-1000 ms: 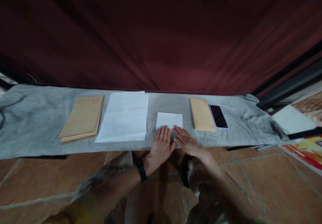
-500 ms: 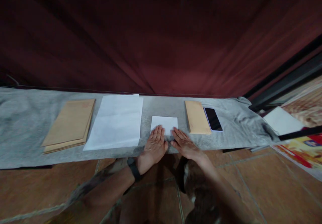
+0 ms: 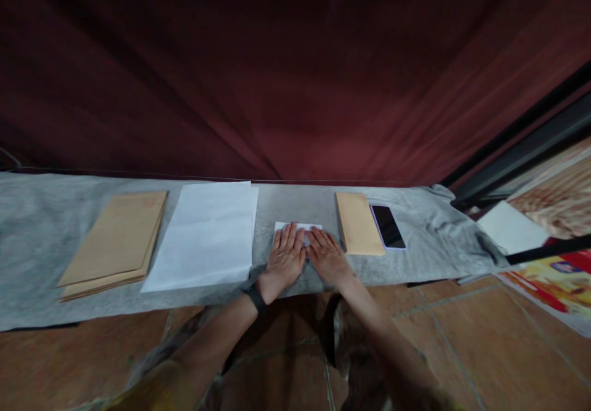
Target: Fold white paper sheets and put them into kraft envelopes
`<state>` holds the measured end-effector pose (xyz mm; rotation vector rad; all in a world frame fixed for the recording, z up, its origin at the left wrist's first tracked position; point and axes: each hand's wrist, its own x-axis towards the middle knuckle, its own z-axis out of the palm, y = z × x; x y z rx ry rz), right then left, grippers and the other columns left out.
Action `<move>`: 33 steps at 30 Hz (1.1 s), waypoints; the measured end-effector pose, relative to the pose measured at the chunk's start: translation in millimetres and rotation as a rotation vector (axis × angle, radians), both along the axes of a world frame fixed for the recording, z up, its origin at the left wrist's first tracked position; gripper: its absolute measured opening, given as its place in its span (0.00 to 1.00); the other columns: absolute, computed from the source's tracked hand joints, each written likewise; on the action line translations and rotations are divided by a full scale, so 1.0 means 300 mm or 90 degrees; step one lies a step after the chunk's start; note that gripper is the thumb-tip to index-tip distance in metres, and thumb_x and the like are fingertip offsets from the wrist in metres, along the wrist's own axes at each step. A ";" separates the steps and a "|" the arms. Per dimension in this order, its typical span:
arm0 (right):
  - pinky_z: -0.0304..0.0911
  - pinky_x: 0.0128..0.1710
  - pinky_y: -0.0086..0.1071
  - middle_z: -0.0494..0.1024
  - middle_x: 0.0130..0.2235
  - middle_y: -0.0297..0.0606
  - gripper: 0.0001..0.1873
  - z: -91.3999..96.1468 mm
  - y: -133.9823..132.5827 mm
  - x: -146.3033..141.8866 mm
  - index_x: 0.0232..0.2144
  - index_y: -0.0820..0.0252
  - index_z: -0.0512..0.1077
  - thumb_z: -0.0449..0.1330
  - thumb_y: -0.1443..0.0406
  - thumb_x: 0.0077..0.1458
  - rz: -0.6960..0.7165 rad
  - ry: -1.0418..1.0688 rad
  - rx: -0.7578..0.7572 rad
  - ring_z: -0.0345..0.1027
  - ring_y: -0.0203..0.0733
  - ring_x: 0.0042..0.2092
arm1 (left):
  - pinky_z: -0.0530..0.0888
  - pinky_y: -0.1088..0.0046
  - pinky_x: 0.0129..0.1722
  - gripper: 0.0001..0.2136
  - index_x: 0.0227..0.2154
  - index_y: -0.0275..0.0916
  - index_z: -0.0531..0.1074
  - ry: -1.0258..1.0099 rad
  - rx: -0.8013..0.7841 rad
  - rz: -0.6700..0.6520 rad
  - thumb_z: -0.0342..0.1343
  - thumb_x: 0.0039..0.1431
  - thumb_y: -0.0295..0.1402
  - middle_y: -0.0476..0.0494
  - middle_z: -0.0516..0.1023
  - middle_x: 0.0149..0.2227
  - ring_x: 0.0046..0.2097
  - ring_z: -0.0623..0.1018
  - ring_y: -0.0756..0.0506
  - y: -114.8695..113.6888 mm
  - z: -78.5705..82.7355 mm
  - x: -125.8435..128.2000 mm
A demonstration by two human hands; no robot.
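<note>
A small white piece of folded paper [image 3: 299, 226] lies on the grey cloth in front of me, mostly covered by my hands. My left hand [image 3: 285, 257] rests flat on its left part, fingers stretched forward; a dark band circles that wrist. Flat on the right part lies my right hand [image 3: 325, 257], its fingers also extended. The two hands nearly meet at the thumbs. Left of them are large white paper sheets [image 3: 203, 235], and to the right is a brown envelope [image 3: 360, 223].
A stack of brown envelopes [image 3: 115, 235] lies at the far left of the cloth-covered surface [image 3: 28, 245]. Beside the right-hand envelope is a phone [image 3: 388, 226]. A dark red curtain [image 3: 295, 91] hangs behind. Black frame bars [image 3: 521, 140] stand at the right.
Both hands have slid forward over the folded paper and closer together, covering more of it. The view has shifted slightly.
</note>
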<state>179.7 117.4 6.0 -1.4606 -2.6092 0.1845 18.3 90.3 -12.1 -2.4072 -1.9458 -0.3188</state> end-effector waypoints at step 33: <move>0.49 0.69 0.50 0.54 0.71 0.52 0.33 -0.083 -0.010 0.035 0.71 0.69 0.52 0.42 0.56 0.71 -0.079 -0.018 0.050 0.50 0.54 0.71 | 0.54 0.37 0.66 0.27 0.69 0.43 0.58 -0.066 -0.045 0.114 0.43 0.67 0.35 0.36 0.55 0.72 0.73 0.51 0.35 -0.074 0.017 -0.009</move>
